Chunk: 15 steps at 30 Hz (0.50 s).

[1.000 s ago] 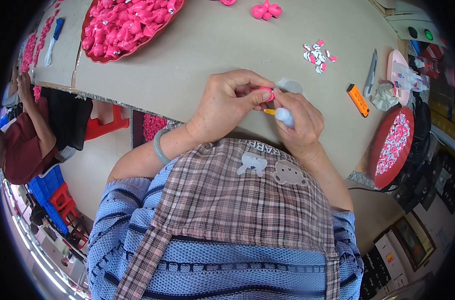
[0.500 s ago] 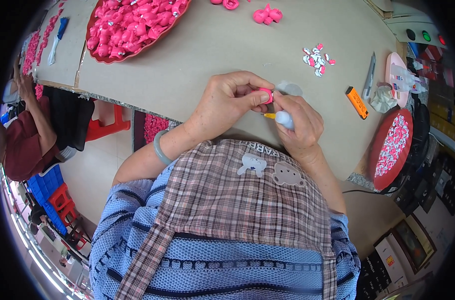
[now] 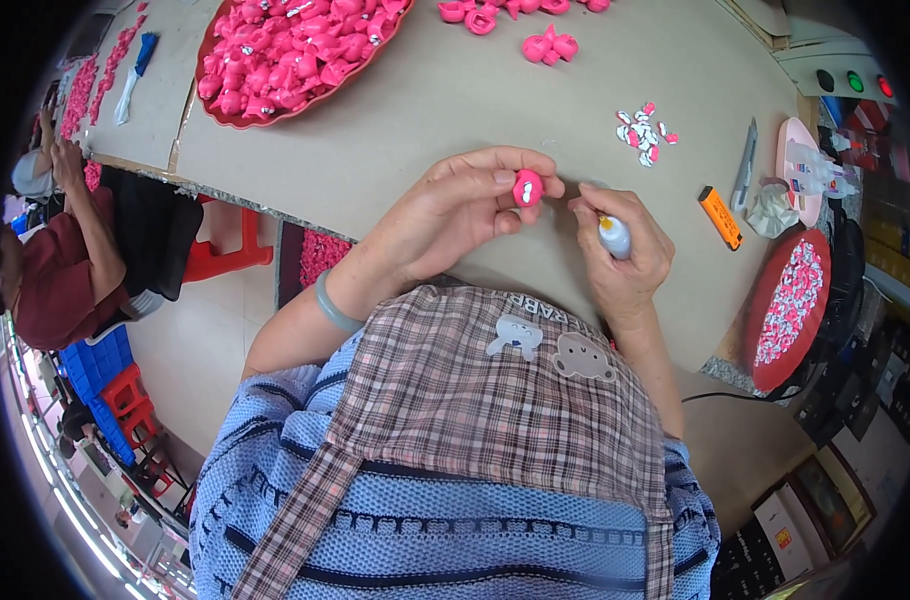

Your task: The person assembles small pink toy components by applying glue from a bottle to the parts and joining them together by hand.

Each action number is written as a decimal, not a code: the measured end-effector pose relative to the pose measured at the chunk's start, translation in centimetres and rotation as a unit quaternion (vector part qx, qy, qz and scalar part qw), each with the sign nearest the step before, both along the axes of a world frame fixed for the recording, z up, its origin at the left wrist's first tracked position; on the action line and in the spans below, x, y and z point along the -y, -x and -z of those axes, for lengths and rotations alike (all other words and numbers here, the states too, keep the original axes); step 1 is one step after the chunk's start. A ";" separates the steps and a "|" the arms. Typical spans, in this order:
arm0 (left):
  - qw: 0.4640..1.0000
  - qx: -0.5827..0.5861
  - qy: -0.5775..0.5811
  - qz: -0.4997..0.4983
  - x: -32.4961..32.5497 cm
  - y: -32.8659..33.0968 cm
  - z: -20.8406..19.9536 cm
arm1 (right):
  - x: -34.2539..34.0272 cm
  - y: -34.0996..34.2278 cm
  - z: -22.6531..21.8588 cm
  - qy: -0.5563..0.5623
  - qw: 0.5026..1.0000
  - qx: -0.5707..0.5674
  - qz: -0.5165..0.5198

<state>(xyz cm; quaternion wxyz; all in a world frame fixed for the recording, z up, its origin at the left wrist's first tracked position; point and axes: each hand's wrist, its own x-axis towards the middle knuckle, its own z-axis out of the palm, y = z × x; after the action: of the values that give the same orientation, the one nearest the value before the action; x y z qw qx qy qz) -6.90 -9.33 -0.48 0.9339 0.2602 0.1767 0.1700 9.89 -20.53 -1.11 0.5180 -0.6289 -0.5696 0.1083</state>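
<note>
Between the fingertips of my left hand (image 3: 455,205) is a small round pink plastic piece (image 3: 527,197) with a white patch on the side facing up. Close by on the right, my right hand (image 3: 627,255) is closed around a small whitish squeeze bottle (image 3: 614,240) with a yellow tip. Its thumb and forefinger are pressed together, and whether they pinch something else I cannot make out. Beyond my hands lies a loose scatter of small white-and-pink pieces (image 3: 643,135). Farther off sits a pink molded figure part (image 3: 550,46), with several more along the far edge.
A red scalloped tray (image 3: 265,122) heaped with pink parts stands far left. Rightward lie an orange case (image 3: 720,218), a utility knife (image 3: 745,165), a pink dish (image 3: 787,130) with bottles and a red plate (image 3: 772,377) of small pieces. Another person (image 3: 70,260) sits at left.
My hands have moved apart. The right hand with the bottle has shifted right, and the left hand has turned the pink piece so its white patch shows.
</note>
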 end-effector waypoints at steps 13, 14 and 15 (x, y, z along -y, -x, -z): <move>0.992 0.074 0.099 0.013 0.0 0.0 0.5 | -0.5 0.1 0.0 0.022 0.999 0.021 -0.017; 0.992 0.074 0.098 0.014 -0.1 0.0 0.5 | -0.7 0.1 0.0 0.018 0.999 0.031 -0.016; 0.991 0.072 0.111 0.016 -0.1 0.0 0.4 | -0.7 0.1 0.0 0.017 0.999 0.030 -0.016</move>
<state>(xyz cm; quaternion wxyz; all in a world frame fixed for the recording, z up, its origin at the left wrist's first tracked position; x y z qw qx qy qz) -6.89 -9.24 -0.93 0.9700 0.1446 0.1223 0.1523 9.78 -19.83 -1.11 0.4878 -0.6312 -0.5933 0.1076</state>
